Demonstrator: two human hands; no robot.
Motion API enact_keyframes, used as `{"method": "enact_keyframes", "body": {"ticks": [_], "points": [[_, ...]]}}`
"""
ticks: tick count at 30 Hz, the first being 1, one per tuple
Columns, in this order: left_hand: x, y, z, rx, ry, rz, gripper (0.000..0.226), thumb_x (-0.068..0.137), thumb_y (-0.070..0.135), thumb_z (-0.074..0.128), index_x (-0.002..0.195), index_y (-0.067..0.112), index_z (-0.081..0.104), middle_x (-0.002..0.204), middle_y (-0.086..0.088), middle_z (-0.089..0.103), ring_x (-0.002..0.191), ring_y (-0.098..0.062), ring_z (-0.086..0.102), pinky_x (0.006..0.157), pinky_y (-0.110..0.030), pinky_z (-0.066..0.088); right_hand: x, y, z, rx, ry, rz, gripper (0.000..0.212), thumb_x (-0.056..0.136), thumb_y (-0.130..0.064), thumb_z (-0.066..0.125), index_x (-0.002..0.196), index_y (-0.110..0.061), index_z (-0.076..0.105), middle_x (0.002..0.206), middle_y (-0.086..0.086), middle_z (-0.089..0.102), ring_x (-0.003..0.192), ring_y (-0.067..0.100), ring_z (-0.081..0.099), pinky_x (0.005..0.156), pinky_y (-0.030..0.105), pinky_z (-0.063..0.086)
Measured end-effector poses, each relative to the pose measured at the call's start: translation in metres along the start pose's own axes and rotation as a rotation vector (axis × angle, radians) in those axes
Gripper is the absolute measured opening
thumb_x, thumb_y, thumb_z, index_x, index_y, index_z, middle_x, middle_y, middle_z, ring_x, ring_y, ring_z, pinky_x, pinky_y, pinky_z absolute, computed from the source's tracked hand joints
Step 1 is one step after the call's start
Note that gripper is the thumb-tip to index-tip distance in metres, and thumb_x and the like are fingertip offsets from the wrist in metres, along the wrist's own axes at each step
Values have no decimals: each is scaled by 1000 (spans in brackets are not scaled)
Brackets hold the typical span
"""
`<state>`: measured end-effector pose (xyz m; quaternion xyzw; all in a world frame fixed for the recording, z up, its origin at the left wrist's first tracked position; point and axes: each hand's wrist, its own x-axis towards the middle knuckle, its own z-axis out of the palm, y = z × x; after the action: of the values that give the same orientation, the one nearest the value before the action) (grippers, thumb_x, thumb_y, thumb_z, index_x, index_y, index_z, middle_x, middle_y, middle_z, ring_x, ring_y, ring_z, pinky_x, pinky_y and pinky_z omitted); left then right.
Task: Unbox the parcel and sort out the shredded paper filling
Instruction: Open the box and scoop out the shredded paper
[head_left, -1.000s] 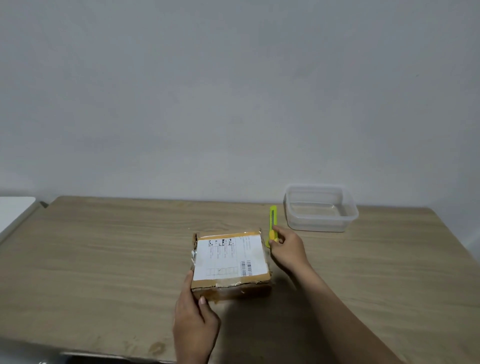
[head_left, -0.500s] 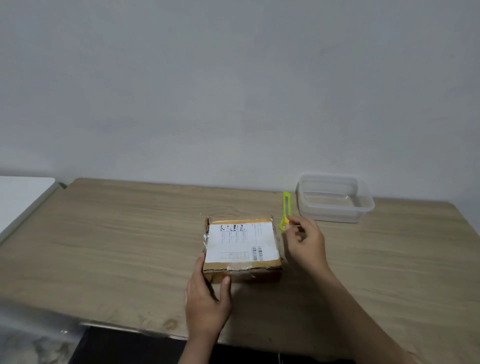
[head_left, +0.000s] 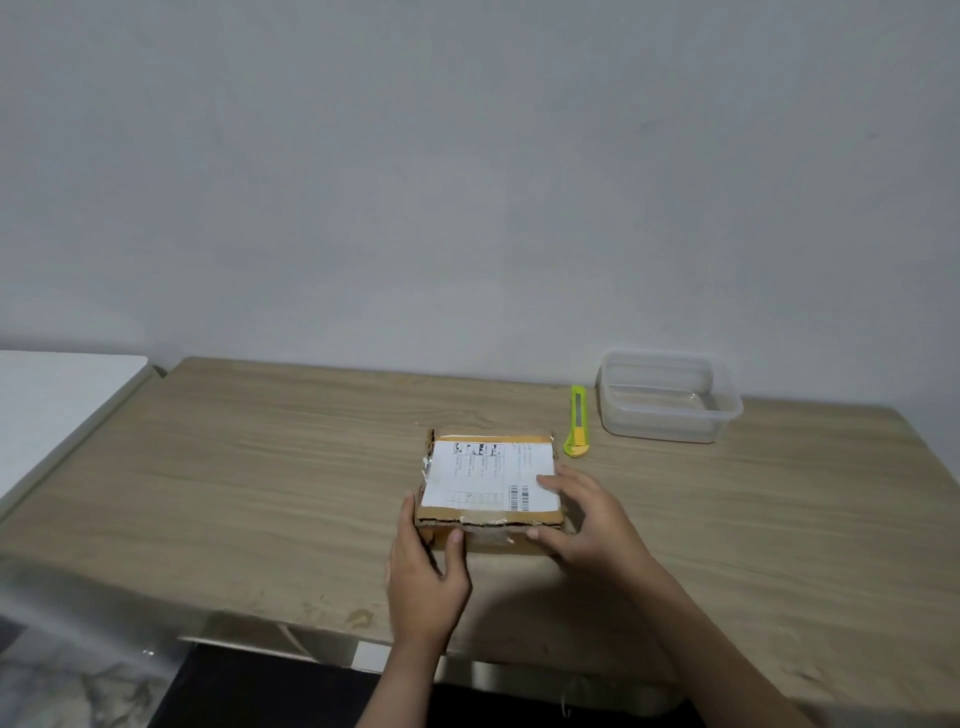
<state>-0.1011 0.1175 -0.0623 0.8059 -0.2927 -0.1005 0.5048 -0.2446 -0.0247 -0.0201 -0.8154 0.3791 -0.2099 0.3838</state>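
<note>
A flat cardboard parcel (head_left: 483, 475) with a white shipping label lies taped shut in the middle of the wooden table (head_left: 234, 467). My left hand (head_left: 426, 587) grips its near left corner, thumb on the front face and fingers along the left side. My right hand (head_left: 592, 525) holds the near right corner, with fingers on the label and thumb against the front face. No shredded paper is visible.
A yellow-green utility knife (head_left: 578, 422) lies on the table just beyond the parcel's far right corner. To its right stands an open clear plastic container (head_left: 654, 423). A white surface (head_left: 47, 395) adjoins the table's left side.
My right hand let go of the utility knife, left it on the table and moved back onto the parcel's near right corner. The left hand stays at its corner.
</note>
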Motion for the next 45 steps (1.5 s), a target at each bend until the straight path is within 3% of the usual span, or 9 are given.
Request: {"method": "enact_keyframes", "body": {"ticks": [2,9,18,23,26,30,35,40,45], "points": [[-1,-2,-1,-6,-1,-8,67,82,45,53,141,35,26,135,7,52,123,-14,50,100,-49,44,-9,-4,-1,10,39,10,56,66,-22,83,118,-13,63,122,-3,55,114,5,49,86,-8,23],[-6,-1,-6,-32,-9,35,66,81,61,46,137,30,33,134,3,52,122,-17,49,101,-44,43,-19,-21,-12,423,230,91,33,72,-7,78,99,-22,64,97,-5,68,83,-8,64,72,3,46],[-1,-5,-10,-105,-61,-20,58,76,48,60,128,36,39,123,6,56,114,-17,53,96,-45,47,15,-33,-18,584,328,130,39,88,-11,61,126,-10,52,107,2,61,94,2,58,89,24,50],[2,-9,-19,-105,-129,-43,58,68,45,63,120,42,36,115,4,59,105,-17,57,91,-43,49,20,-32,3,594,279,149,29,90,-9,59,115,-22,60,103,-3,67,92,9,63,70,7,47],[-5,-17,-25,-108,-123,-63,59,62,51,65,113,46,36,107,3,62,95,-22,62,82,-45,53,22,-32,14,564,276,144,20,91,-15,58,103,-29,62,98,-8,68,90,8,64,78,20,49],[-13,-21,-33,-130,-149,-99,61,59,51,67,111,49,36,104,4,63,91,-23,62,78,-48,54,36,-37,18,520,409,186,26,88,-26,62,111,-15,60,88,-2,63,82,20,61,78,36,50],[-19,-20,-47,-122,-216,-48,60,62,54,66,114,50,35,112,8,60,102,-12,59,85,-36,51,45,-37,24,479,501,292,35,85,-26,66,116,-24,48,104,3,54,89,38,62,79,53,51],[-20,-19,-54,-98,-222,-15,61,65,57,67,117,49,37,115,11,60,106,-6,57,83,-25,47,39,-36,29,465,550,286,49,84,-15,67,126,-17,41,103,4,55,94,23,57,79,36,49],[-18,-17,-54,-93,-233,3,58,69,52,71,116,47,38,114,13,59,104,-3,57,79,-15,44,34,-27,27,338,445,283,35,85,-14,65,118,-14,55,116,10,60,91,22,60,81,32,50]]}}
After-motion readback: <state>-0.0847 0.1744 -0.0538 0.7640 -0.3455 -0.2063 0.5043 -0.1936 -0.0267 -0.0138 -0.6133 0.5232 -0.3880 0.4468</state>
